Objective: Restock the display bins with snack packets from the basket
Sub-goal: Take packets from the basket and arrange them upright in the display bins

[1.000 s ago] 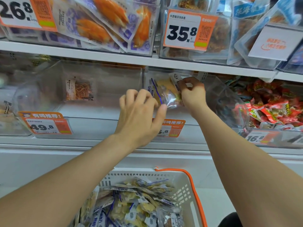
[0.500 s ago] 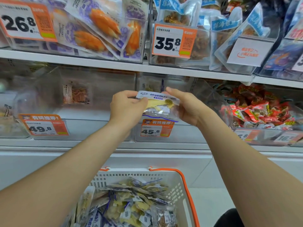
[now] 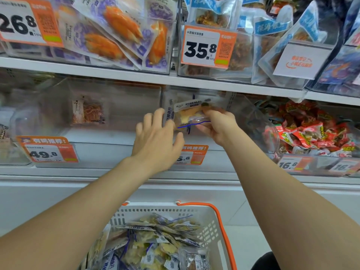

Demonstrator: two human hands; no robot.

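My right hand [image 3: 218, 125] pinches a clear snack packet [image 3: 190, 115] with yellow pieces and a blue line, held at the mouth of the middle clear display bin [image 3: 194, 94] on the lower shelf. Just left of the packet hovers my left hand [image 3: 155, 141], fingers spread and relaxed, holding nothing. Below, a white basket [image 3: 214, 217] with an orange handle holds several similar packets [image 3: 155, 244]. Another packet stands behind the held one inside the bin.
The clear bin to the left [image 3: 116, 106] holds one brown-strip packet [image 3: 87, 110]. At the right, a bin [image 3: 311, 133] is full of red packets. Upper shelf bins carry orange and blue packets. Orange price tags [image 3: 48, 151] line the shelf edge.
My left hand let go of the packet and spread open. My right hand alone carried the packet up and back into the bin's mouth.
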